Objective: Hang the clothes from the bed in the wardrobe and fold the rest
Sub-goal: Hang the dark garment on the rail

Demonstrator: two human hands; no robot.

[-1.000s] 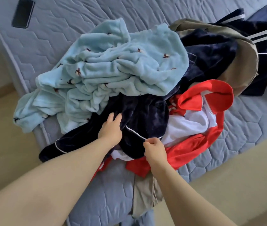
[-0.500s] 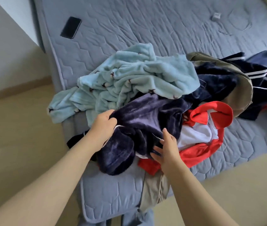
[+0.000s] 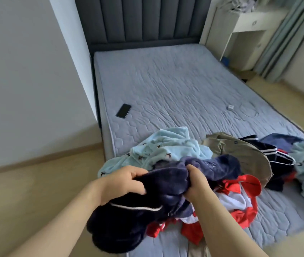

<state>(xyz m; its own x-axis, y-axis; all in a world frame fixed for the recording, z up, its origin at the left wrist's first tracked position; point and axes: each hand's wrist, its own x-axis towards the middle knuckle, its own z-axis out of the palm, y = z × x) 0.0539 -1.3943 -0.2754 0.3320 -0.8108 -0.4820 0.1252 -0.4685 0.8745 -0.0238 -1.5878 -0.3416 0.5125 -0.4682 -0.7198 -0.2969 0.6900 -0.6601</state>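
A pile of clothes lies at the foot of the grey mattress (image 3: pixel 175 86). I hold a dark navy fleece garment (image 3: pixel 147 206) with white piping, lifted off the pile. My left hand (image 3: pixel 121 182) grips its left side and my right hand (image 3: pixel 195 180) grips a bunched fold at its top. Behind it lies a light blue fleece piece (image 3: pixel 167 147). A red and white jacket (image 3: pixel 234 199) lies under and to the right of my right arm. Farther right are a khaki garment (image 3: pixel 247 154) and a navy garment with white stripes (image 3: pixel 277 156).
A black phone (image 3: pixel 123 110) lies on the mattress near its left edge. A small white charger with its cable (image 3: pixel 231 107) lies at the right. A dark padded headboard (image 3: pixel 143 21) stands at the far end. A white desk (image 3: pixel 249 23) and curtains stand at back right.
Both hands have closed round the navy fleece garment and raised it from the pile. The view has tilted up, so the whole bed and headboard now show.
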